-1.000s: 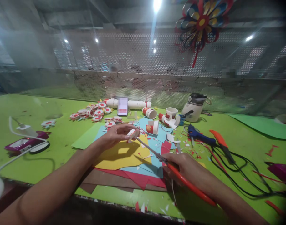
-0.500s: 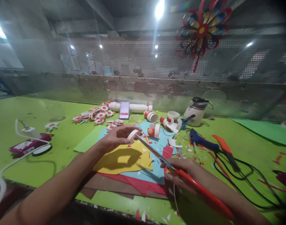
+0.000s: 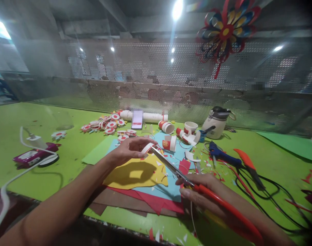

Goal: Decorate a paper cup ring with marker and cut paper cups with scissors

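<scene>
Barely shifted, my left hand (image 3: 129, 150) still pinches a red-and-white paper strip (image 3: 147, 148) while my right hand (image 3: 202, 191) grips red-handled scissors (image 3: 186, 179), paper cups (image 3: 168, 142) just beyond.

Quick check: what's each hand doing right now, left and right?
Left hand: closed, pinching a small red-and-white paper piece.
Right hand: closed around the handles of the scissors, blade tips at the paper piece.

No readable text; phone (image 3: 137, 119) screen blurred, cup (image 3: 168, 143) print too small.
</scene>
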### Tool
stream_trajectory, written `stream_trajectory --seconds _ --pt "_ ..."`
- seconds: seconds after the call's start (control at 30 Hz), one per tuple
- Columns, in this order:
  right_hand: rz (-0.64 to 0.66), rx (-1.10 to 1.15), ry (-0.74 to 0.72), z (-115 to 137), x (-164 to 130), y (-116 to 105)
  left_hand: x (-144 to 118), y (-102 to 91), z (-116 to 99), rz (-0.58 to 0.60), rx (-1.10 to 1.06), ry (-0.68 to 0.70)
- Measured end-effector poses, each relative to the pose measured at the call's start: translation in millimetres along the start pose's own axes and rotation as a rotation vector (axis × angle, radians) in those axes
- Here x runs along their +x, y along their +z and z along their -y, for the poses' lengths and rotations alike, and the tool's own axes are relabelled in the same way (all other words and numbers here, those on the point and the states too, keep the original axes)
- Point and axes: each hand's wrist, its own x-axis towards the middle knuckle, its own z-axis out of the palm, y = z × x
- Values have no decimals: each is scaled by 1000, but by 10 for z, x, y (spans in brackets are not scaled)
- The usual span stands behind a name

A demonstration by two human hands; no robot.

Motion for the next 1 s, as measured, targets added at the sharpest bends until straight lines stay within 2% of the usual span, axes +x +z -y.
stream_trajectory --seconds 0.13,0.3,0.5,0.77,1.0 --pt "-15 -12 4 11 -5 6 1 1 4 -3 16 4" --pt "-54 14 -60 -7 -5 10 6 3 0 -18 10 -9" --pt "57 -6 -96 -42 31 -30 5 -8 4 -3 20 -7" --pt "93 67 -31 -80 31 -19 5 3 10 -7 18 -2" --pt "16 6 -28 -48 6 -14 6 3 29 -4 -2 -16"
